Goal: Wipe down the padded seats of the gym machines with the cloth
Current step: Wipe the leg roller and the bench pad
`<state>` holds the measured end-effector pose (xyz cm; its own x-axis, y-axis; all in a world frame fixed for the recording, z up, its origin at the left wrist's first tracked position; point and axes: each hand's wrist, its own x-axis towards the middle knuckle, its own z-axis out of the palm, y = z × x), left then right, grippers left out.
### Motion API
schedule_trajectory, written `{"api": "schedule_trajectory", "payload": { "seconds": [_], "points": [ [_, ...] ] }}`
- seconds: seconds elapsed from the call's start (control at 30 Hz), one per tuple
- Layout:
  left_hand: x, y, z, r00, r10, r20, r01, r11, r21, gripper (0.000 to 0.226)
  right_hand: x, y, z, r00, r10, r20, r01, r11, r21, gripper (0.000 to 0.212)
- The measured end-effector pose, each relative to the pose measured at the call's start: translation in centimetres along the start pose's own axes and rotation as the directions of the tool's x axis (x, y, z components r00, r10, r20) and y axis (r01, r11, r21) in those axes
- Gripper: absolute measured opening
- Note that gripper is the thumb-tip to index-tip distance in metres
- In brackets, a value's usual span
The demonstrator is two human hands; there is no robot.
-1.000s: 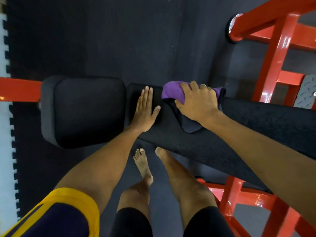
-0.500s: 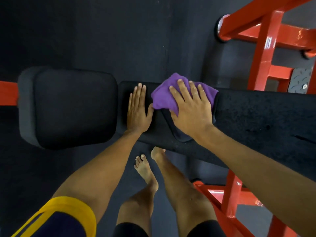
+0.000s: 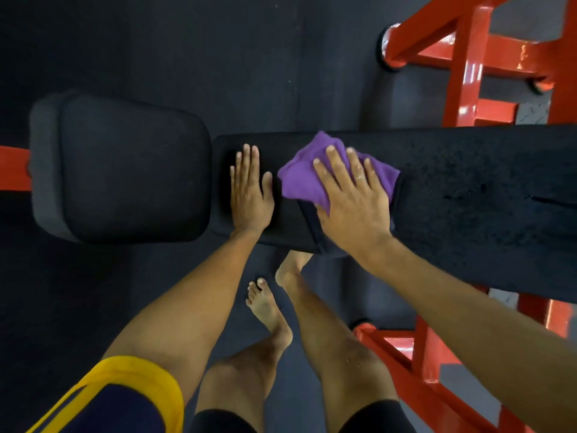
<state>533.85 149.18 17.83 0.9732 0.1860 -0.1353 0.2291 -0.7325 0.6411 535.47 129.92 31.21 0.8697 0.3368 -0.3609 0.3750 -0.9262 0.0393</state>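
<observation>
**Purple cloth pressed flat on a black gym bench pad**

Looking straight down on dark rubber flooring (image 3: 187, 42), with a red steel machine frame (image 3: 468, 73) at right. Across the middle, a long black bench pad (image 3: 468, 189), rough and worn, set end to end with a squarer seat pad (image 3: 131, 170) at left. Right hand (image 3: 352, 201) spread flat with straight fingers, pressing the purple cloth (image 3: 303, 179) onto the long pad near its left end, probably for full contact while wiping. A darker fold hanging over the near edge. Left hand (image 3: 249, 195) flat and empty on the same pad, likely bracing the lean. Half a second ago, left thumb touching the cloth; now just apart, with the cloth slightly further right.
</observation>
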Motion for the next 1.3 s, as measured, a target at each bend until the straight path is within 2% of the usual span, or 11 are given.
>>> {"api": "schedule_trajectory", "payload": {
  "seconds": [0.13, 0.27, 0.4, 0.5, 0.57, 0.63, 0.73, 0.83, 0.93, 1.1, 1.3],
  "points": [
    [-0.7, 0.0, 0.3, 1.000, -0.020, -0.017, 0.020, 1.000, 0.001, 0.058, 2.2, -2.4, 0.3, 0.996, 0.079, -0.035, -0.078, 0.997, 0.029, 0.082],
    [-1.1, -0.5, 0.6, 1.000, -0.006, 0.030, 0.006, 1.000, 0.013, 0.059, -1.6, -3.5, 3.3, 0.993, -0.087, -0.085, 0.087, 0.996, -0.012, 0.082],
    [-1.8, -0.1, 0.3, 0.999, -0.029, 0.025, 0.029, 1.000, 0.002, 0.061, -7.3, -0.1, 4.4, 0.957, -0.258, -0.131, 0.250, 0.965, -0.074, 0.086],
    [-2.0, 0.3, 0.1, 0.999, -0.037, 0.028, 0.036, 0.999, 0.007, 0.062, -8.4, 2.5, 3.3, 0.970, -0.190, -0.150, 0.180, 0.981, -0.076, 0.091],
    [-2.3, 0.1, 0.2, 0.999, -0.046, 0.027, 0.046, 0.999, 0.016, 0.062, -7.5, 1.1, 2.9, 0.987, -0.078, -0.138, 0.066, 0.993, -0.094, 0.095],
    [-2.6, 0.1, 0.3, 0.998, -0.044, 0.041, 0.044, 0.999, 0.017, 0.062, -6.7, -1.9, 4.0, 0.989, -0.072, -0.128, 0.051, 0.985, -0.162, 0.095],
    [-2.6, -0.3, 0.1, 0.997, -0.024, 0.071, 0.020, 0.998, 0.057, 0.063, -5.9, -5.2, 5.6, 0.987, -0.155, -0.046, 0.140, 0.962, -0.235, 0.098],
    [-2.7, -0.2, -0.2, 0.996, -0.021, 0.092, 0.013, 0.997, 0.080, 0.058, -6.9, -3.1, 5.5, 0.962, -0.273, 0.032, 0.269, 0.914, -0.303, 0.102],
    [-2.8, 0.3, -0.4, 0.995, -0.041, 0.088, 0.035, 0.997, 0.067, 0.058, -10.0, 1.2, 5.3, 0.935, -0.345, -0.086, 0.293, 0.884, -0.364, 0.108],
    [-3.2, 0.4, -0.3, 0.996, -0.042, 0.079, 0.038, 0.998, 0.056, 0.058, -12.1, 2.9, 6.2, 0.912, -0.369, -0.179, 0.274, 0.872, -0.405, 0.092],
    [-3.1, -0.1, -0.3, 0.995, -0.010, 0.096, 0.001, 0.996, 0.091, 0.058, -6.9, -5.1, 6.7, 0.945, -0.325, 0.035, 0.321, 0.899, -0.300, 0.095]
  ]
}}
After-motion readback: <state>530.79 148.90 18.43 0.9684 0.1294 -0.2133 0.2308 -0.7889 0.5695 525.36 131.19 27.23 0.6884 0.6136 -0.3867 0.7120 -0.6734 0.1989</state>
